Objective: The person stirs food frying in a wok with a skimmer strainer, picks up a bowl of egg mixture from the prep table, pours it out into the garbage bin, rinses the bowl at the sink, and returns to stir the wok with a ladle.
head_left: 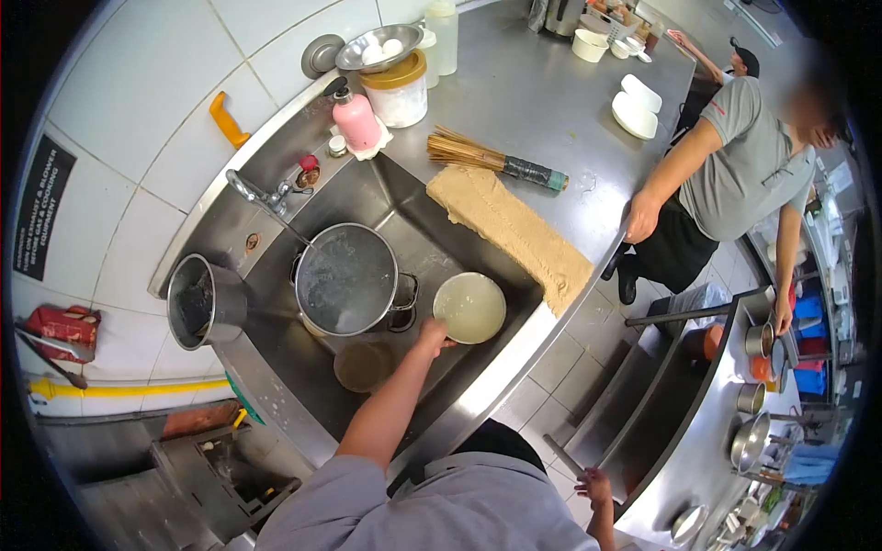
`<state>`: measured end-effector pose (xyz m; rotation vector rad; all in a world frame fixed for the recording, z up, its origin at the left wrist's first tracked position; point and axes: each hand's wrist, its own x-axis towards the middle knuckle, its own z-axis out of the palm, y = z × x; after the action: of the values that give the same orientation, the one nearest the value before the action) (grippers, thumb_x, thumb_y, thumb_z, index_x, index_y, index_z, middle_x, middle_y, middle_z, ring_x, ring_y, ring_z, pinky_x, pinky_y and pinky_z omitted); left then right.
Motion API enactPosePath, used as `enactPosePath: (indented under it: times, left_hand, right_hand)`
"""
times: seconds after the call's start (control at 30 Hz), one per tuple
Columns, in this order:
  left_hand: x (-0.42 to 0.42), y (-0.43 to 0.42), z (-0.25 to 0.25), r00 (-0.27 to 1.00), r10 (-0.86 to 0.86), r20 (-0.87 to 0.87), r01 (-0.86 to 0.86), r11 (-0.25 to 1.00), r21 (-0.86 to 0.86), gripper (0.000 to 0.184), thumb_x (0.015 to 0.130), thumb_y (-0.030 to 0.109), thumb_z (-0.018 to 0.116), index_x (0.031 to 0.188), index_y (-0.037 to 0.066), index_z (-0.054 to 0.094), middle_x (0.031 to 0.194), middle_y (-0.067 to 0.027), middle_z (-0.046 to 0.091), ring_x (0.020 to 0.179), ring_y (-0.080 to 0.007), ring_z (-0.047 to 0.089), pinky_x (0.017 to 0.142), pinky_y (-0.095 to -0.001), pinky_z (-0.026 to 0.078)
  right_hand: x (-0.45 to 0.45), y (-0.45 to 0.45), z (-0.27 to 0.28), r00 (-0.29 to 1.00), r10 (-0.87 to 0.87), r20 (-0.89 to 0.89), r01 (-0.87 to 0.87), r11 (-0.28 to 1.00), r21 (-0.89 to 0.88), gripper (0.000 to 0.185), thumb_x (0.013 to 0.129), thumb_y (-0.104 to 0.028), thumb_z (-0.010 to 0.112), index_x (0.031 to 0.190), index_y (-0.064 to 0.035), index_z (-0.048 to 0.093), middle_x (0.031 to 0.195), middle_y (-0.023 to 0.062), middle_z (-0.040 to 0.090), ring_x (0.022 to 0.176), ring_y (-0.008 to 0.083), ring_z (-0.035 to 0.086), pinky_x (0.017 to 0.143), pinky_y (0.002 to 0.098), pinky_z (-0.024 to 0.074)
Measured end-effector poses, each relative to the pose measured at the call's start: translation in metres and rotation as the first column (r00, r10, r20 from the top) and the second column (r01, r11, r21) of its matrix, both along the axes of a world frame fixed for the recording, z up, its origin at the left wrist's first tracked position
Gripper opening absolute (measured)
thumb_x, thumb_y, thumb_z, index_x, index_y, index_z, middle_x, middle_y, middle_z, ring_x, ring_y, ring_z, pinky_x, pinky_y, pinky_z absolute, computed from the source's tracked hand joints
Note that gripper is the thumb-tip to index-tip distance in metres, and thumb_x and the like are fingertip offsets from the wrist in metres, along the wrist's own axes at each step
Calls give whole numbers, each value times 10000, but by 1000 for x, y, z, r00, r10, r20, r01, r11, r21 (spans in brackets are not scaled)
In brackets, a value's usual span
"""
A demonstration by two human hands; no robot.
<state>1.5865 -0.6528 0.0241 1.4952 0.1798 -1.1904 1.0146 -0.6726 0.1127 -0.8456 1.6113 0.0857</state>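
My left hand [435,338] grips the near-left rim of a round metal bowl [469,309] of cloudy, pale liquid in the sink [524,275]. To its left, a large two-handled pot [346,280] of greyish, bubbly water sits under the faucet [266,195]. A smaller round container [364,366] with brownish liquid lies below the pot, left of my forearm. My right hand [595,487] is low at the right, away from the sink, beside a metal table leg. Its fingers look loosely apart, with nothing visible in them.
A tan slab [510,230] lies along the sink's right edge, beside a stick brush [496,160]. Behind stand a pink soap bottle [356,121] and a lidded tub [397,92]. A metal bucket [204,301] stands left. A co-worker [749,156] is at the right; another person is farther back.
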Motion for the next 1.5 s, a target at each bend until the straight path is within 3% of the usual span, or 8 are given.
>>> enactPosePath:
  times: [0.53, 0.6, 0.7, 0.8, 0.97, 1.17, 1.2, 1.5]
  left_hand:
    - [2, 0, -74, 990, -128, -55, 137, 965, 224, 260, 762, 123, 557, 1007, 36, 550, 885, -135, 605, 709, -260, 609, 541, -385, 497]
    - [10, 17, -80, 399, -827, 396, 508, 559, 656, 223, 765, 211, 585, 884, 23, 587, 745, -133, 610, 657, -239, 600, 525, -360, 469]
    - [21, 56, 83, 859, -508, 70, 500, 860, 103, 281, 780, 302, 573, 773, 23, 601, 627, -140, 584, 644, -234, 597, 539, -362, 447]
    - [52, 71, 162, 722, -32, 691, -55, 993, 104, 439, 835, 401, 486, 597, 34, 516, 475, -43, 482, 391, -144, 454, 380, -300, 344]
    - [178, 59, 201, 737, 632, 240, -480, 739, -472, 236, 853, 283, 500, 810, 52, 530, 628, -29, 532, 474, -102, 473, 413, -230, 385]
    - [222, 71, 214, 462, 476, 748, -483, 843, -237, 184, 787, 206, 567, 775, 25, 596, 698, -120, 595, 585, -265, 574, 575, -376, 464]
    - [223, 71, 185, 85, 186, 979, -402, 905, -137, 148, 750, 171, 554, 752, 28, 596, 784, -162, 604, 719, -321, 582, 677, -415, 445]
    - [-52, 133, 212, 605, -119, 787, -314, 873, 373, 302, 754, 299, 500, 648, 40, 612, 700, -191, 593, 688, -347, 587, 615, -432, 456]
  right_hand:
    - [88, -49, 66, 967, 174, 188, -146, 977, -153, 260, 815, -107, 546, 1046, -23, 460, 806, 77, 580, 595, 159, 577, 521, 265, 481]
    - [131, -71, 84, 927, 310, 213, -273, 944, -185, 241, 823, -107, 534, 1037, -23, 464, 810, 84, 585, 598, 158, 575, 539, 268, 493]
    - [196, -104, 110, 842, 428, 328, -361, 900, -246, 235, 834, -100, 525, 1046, -15, 472, 817, 88, 588, 640, 145, 578, 570, 240, 481]
    - [255, -127, 139, 746, 499, 441, -403, 866, -297, 250, 839, -106, 521, 1064, -13, 463, 839, 103, 589, 658, 152, 573, 598, 250, 481]
    - [315, -130, 161, 532, 656, 535, -510, 753, -416, 264, 855, -93, 485, 1107, -23, 453, 846, 115, 582, 672, 167, 576, 611, 257, 483]
    - [346, -110, 146, 408, 706, 578, -652, 669, -357, 254, 849, -79, 482, 1096, -24, 463, 847, 119, 587, 643, 173, 585, 594, 264, 491]
    - [353, -104, 147, 390, 719, 575, -678, 647, -350, 254, 847, -80, 483, 1095, -26, 465, 836, 113, 587, 640, 170, 584, 588, 263, 490]
    - [436, -36, 171, -105, 798, 594, -843, 246, -479, 240, 826, -50, 480, 1063, -10, 475, 788, 101, 579, 642, 148, 552, 585, 262, 469]
